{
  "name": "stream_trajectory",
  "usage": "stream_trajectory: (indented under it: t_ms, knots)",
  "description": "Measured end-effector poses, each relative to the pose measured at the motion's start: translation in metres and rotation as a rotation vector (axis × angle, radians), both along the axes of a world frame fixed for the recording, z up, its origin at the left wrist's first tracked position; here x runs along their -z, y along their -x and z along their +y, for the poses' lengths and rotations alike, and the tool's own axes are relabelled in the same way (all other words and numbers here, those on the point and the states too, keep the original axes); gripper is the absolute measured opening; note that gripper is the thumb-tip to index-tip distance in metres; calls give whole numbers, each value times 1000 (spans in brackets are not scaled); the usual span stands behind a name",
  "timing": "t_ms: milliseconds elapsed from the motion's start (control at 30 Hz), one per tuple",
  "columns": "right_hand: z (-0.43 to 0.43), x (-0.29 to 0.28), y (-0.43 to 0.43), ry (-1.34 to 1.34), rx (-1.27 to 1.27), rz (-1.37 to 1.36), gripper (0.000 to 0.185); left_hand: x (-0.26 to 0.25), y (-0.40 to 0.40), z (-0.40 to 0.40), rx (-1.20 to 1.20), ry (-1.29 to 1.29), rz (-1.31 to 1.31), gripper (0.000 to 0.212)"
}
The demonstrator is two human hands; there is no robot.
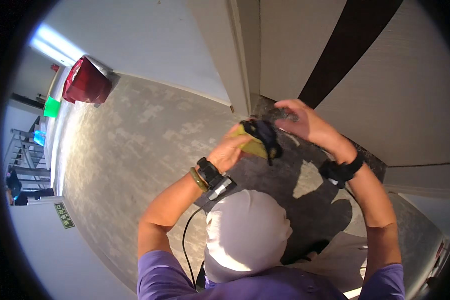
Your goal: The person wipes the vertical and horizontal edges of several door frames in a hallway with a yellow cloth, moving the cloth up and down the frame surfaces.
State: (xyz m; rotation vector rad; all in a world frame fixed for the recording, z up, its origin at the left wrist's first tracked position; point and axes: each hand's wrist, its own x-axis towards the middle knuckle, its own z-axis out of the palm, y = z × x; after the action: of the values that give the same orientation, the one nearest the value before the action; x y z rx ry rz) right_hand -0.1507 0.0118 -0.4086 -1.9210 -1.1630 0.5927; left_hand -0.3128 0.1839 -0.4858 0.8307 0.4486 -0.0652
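A bunched yellow-and-black cloth item point(260, 137), possibly a work glove, sits in the grip of my left hand point(228, 148). Its black part hangs on the side towards my right hand. My right hand point(298, 122) is raised just beyond it, fingers spread and curved, with nothing in them. A narrow gap separates the right fingers from the black cloth. Both wrists carry black straps, and a small device point(220, 186) is fixed at the left one beside a greenish bangle point(198, 180). My white cap point(247, 232) covers part of the floor below.
Ahead to the right rises a light door panel point(390, 97) with a dark stripe, next to a door frame point(242, 56). A red bag-like container point(88, 84) stands by the wall on the mottled grey floor point(135, 142). Further left are a green bin point(51, 107) and a metal rack point(26, 150).
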Motion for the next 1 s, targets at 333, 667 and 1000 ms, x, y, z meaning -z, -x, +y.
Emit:
stream_trajectory:
  t_ms: [333,667,1000]
  knots:
    - [-78,-69,-60,52,110,127,27,75,-5,168,-218,-192,351,22]
    - [-124,-88,-67,-35,183,79,26,125,-75,130,-364,-398,504,32]
    - [-153,-108,-74,-106,203,-56,28,149,-76,104,-382,-132,673,24]
